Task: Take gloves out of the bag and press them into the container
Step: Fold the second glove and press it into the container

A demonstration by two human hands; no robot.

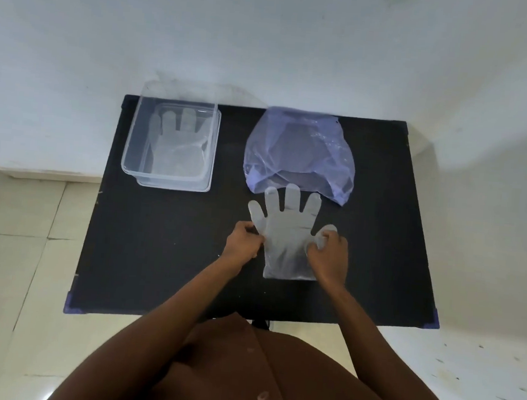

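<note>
A clear plastic glove lies flat on the black table, fingers pointing away from me, just in front of the purple bag. My left hand pinches the glove's left edge near the little finger. My right hand grips its right edge at the thumb. At the back left stands the clear container, with another clear glove lying flat inside it.
The table stands against a white wall. Tiled floor lies to the left and right of it. Purple caps cover the table's front corners.
</note>
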